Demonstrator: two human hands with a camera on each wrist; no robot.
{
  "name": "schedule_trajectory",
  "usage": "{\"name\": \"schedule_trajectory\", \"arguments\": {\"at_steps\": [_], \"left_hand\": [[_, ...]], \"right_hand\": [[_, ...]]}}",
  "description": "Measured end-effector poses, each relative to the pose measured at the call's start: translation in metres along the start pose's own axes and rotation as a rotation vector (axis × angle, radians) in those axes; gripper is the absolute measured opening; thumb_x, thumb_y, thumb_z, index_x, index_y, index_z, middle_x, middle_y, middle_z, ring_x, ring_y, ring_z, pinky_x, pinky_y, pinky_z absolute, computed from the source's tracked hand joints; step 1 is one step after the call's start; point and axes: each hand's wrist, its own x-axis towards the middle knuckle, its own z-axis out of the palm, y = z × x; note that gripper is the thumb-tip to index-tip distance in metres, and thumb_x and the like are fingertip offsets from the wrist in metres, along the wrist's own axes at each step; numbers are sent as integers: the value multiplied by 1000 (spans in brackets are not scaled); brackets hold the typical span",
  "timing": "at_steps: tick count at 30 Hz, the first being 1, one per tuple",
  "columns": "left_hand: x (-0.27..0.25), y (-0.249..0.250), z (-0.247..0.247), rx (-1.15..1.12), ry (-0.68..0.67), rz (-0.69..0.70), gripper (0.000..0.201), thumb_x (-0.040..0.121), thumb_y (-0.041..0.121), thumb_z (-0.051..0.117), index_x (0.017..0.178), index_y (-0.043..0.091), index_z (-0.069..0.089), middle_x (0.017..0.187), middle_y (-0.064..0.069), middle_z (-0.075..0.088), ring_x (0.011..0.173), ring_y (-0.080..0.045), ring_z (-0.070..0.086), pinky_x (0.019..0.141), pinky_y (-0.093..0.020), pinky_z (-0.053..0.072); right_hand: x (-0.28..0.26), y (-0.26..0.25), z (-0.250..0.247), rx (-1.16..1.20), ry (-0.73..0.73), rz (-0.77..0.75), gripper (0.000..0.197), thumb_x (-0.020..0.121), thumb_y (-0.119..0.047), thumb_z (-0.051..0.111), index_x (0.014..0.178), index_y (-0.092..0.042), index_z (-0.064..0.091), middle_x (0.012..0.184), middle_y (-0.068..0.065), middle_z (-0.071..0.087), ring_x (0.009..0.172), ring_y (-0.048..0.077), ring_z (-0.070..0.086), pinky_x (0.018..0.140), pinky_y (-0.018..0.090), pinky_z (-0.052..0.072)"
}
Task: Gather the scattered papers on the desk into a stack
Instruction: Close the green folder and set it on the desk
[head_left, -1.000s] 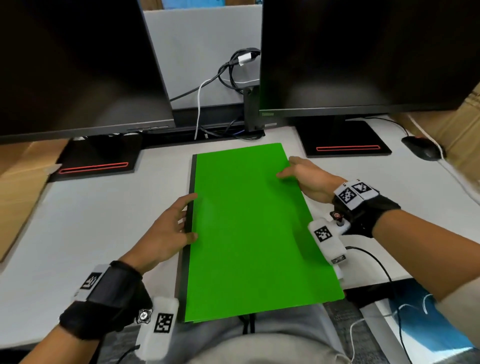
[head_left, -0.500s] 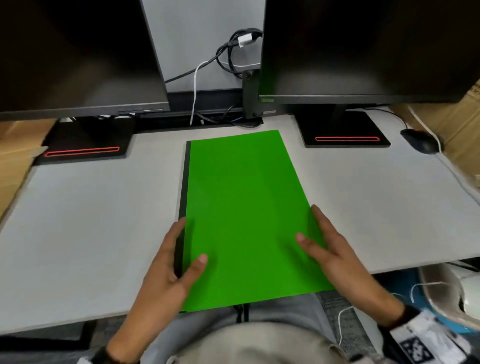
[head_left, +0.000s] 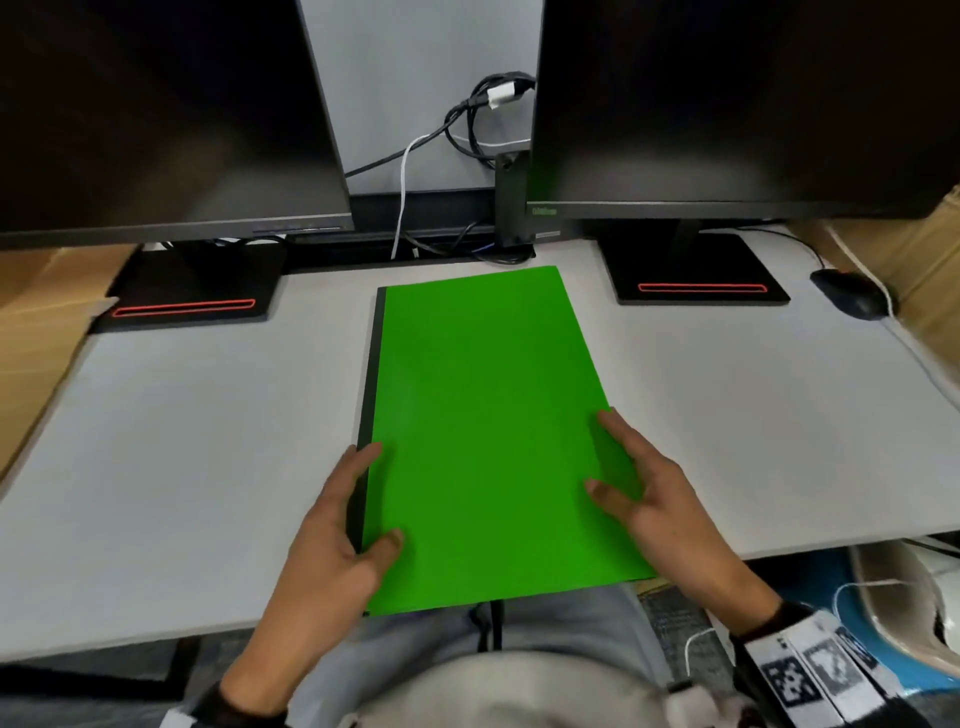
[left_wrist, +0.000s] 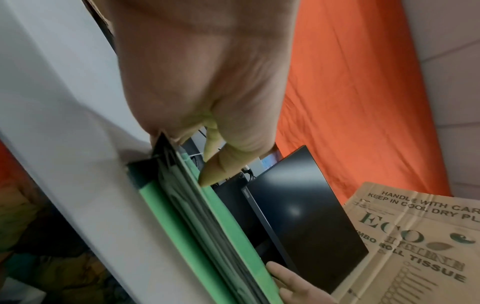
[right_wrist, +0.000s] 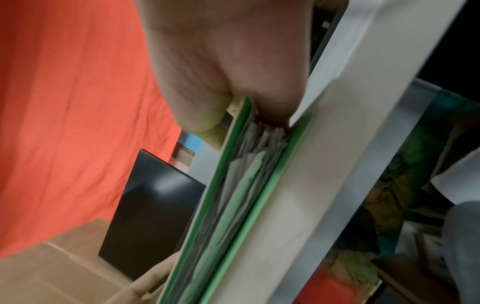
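Observation:
A stack of papers (head_left: 483, 415) topped by a bright green sheet lies lengthwise mid-desk, its near end overhanging the desk (head_left: 182, 441) edge. A dark sheet (head_left: 370, 374) peeks out along its left side. My left hand (head_left: 363, 499) lies at the stack's near left edge, fingers straight along it and thumb resting on the green top. My right hand (head_left: 618, 457) mirrors it on the near right edge. In the left wrist view the thumb of my left hand (left_wrist: 207, 82) presses the stack (left_wrist: 207, 226). In the right wrist view the ragged sheet edges (right_wrist: 259, 139) butt against my right hand (right_wrist: 221, 61).
Two dark monitors (head_left: 156, 114) (head_left: 753, 104) stand at the back on black bases, cables hanging between them. A black mouse (head_left: 852, 299) sits far right. Cardboard boxes (head_left: 31, 322) flank both ends of the desk. My lap is below the near edge.
Both hands slid from the middle and far sides of the stack back to its near end. The stack has stayed put, and little differs since half a second ago.

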Motion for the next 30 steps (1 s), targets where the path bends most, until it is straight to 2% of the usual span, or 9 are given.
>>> {"name": "schedule_trajectory", "arguments": {"at_steps": [2,4,7,9,12,15,19,22,30], "left_hand": [[3,4,-2,88,-29,14,71,71,17,64,136,41,45,161,4,24,144,1,21,119,-19,14],[7,4,0,203,-55,40,62,82,6,66,128,44,48,163,1,14,141,4,14,105,3,8],[13,4,0,368,-75,71,62,84,-4,63,133,32,53,164,-5,7,138,2,14,91,12,7],[18,8,-3,471,-93,76,62,83,3,64,139,27,52,164,-4,4,146,-5,14,101,4,4],[24,16,-8,595,-99,89,60,83,12,64,139,28,49,163,-7,17,149,-16,16,112,-16,11],[26,23,-11,673,-124,76,60,86,20,63,142,30,45,161,-6,22,149,-17,16,116,-28,20],[27,27,-14,714,-163,30,64,81,36,58,143,36,42,161,-4,22,148,-18,16,116,-36,28],[30,30,-18,733,-195,4,75,68,48,46,142,41,42,159,0,23,146,-16,17,112,-38,33],[49,24,-28,869,-285,27,80,64,68,38,141,49,40,146,5,29,130,-13,25,85,-35,50]], "right_hand": [[6,1,-1,-55,8,-25,69,88,-4,65,148,-21,34,153,-9,32,140,0,26,107,0,16],[13,0,-1,-174,9,-50,68,88,-4,64,148,-21,34,156,-5,25,144,6,22,108,4,13],[20,-8,3,-396,-74,-72,65,90,-10,61,148,-20,34,161,3,4,147,12,14,107,7,7],[24,-15,5,-523,-143,-78,65,91,-18,61,149,-16,32,161,6,-3,148,17,9,112,13,8],[30,-25,4,-676,-230,-81,68,91,-29,59,150,-14,29,161,11,6,149,24,8,118,28,9],[33,-34,1,-735,-270,-75,69,90,-33,60,149,-14,30,160,11,13,146,24,21,116,28,17],[34,-41,-1,-769,-291,-74,70,89,-34,62,149,-15,32,159,10,16,145,24,23,115,27,19],[36,-43,-2,-786,-300,-70,70,87,-35,64,148,-16,33,158,8,18,143,23,25,114,25,21],[51,-47,-12,-876,-329,-62,65,80,-47,67,138,-25,46,146,-2,32,131,16,39,104,27,39]]}}
